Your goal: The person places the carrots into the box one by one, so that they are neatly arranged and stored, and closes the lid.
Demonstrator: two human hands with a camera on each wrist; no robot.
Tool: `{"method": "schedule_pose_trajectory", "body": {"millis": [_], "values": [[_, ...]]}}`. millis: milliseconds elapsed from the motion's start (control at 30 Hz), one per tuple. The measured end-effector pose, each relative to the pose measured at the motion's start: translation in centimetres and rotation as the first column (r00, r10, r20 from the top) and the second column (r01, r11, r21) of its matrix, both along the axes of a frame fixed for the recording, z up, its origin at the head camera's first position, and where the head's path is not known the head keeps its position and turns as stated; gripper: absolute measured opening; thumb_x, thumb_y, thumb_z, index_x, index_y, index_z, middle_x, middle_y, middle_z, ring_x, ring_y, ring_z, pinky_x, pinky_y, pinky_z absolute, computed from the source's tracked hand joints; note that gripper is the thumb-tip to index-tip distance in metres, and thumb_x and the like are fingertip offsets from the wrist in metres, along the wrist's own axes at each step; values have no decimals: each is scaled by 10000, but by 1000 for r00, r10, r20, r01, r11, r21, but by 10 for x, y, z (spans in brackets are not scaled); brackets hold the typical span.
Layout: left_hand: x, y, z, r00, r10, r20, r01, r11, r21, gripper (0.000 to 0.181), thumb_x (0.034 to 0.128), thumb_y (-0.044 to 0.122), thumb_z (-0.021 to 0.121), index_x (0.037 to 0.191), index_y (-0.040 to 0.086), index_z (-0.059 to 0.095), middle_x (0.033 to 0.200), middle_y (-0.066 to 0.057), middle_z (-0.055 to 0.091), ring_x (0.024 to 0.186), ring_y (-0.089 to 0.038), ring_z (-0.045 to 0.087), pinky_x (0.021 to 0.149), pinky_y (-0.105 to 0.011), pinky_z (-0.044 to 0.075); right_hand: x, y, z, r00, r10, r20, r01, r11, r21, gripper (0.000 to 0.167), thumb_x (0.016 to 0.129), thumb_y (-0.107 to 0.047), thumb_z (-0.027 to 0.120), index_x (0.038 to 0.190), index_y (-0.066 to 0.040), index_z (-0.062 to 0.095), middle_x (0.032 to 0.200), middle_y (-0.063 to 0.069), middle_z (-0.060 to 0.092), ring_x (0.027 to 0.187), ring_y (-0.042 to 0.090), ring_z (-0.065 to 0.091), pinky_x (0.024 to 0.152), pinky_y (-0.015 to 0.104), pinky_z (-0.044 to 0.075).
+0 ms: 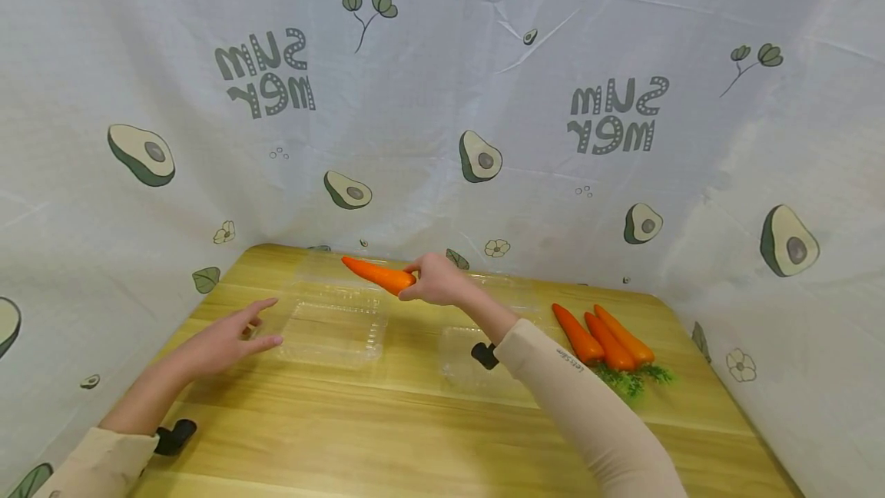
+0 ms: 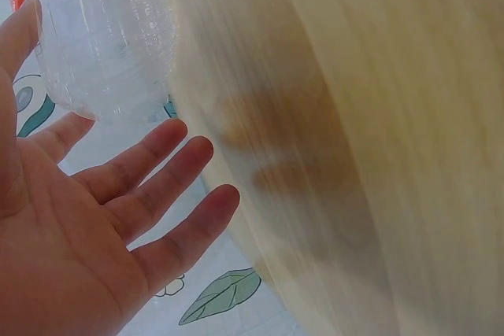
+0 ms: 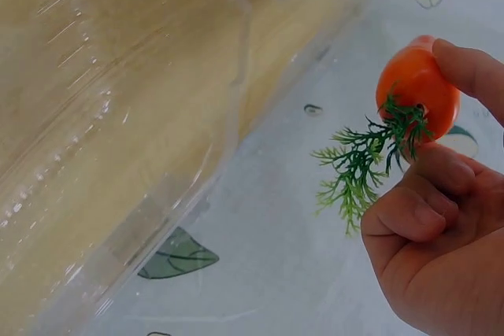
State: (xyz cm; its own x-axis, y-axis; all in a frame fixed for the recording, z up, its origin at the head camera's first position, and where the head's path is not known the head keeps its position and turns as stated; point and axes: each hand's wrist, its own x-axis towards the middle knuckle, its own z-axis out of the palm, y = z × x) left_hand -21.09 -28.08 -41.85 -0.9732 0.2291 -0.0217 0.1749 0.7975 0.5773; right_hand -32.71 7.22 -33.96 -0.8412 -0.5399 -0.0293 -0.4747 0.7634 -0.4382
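Note:
My right hand (image 1: 437,280) pinches an orange carrot (image 1: 379,273) by its thick end, the tip pointing left, above the back of the table. In the right wrist view, green leafy fronds (image 3: 358,167) hang from the carrot's top (image 3: 417,88), held between thumb and fingers. My left hand (image 1: 220,338) is beside a clear plastic box (image 1: 332,329) with its lid raised at the back; its fingers are spread and hold nothing. In the left wrist view, the left hand (image 2: 102,202) is near the clear box (image 2: 110,37); I cannot tell whether they touch.
A second clear plastic box (image 1: 463,352) sits right of the first, partly behind my right forearm. Three carrots (image 1: 608,340) with green tops lie together at the table's right. A white curtain (image 1: 415,98) printed with avocados surrounds the wooden table (image 1: 415,436).

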Motion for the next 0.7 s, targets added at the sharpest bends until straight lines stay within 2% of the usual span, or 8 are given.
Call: {"method": "schedule_pose_trajectory", "body": {"millis": [200,467,700], "values": [[1,0,2,1000,-1,4,1,1000,5,823,975,480,625,1574,36,279,1331,-321,556,1190,-463,574,911,-612,473,-1,-17,-2,1000,19,-12,-18,999,46,469,824,-281,796,1242,-82,724,944,15,698,773,167,551,688,266,415],[1,1,2,1000,-1,11,1,1000,-1,821,976,483,621,1575,40,275,1325,-317,557,1173,-456,583,905,-605,481,1,-34,-7,1000,24,-10,-23,996,84,496,822,-300,812,1259,-84,716,1104,30,732,828,168,589,745,275,464],[0,-1,0,1000,11,4,-11,1000,-14,831,973,509,613,1578,50,276,1329,-313,557,1174,-454,584,912,-608,478,1,-45,-12,997,70,-41,-65,992,107,434,825,-285,798,1212,-98,739,1048,1,728,836,162,593,780,287,476]]}}
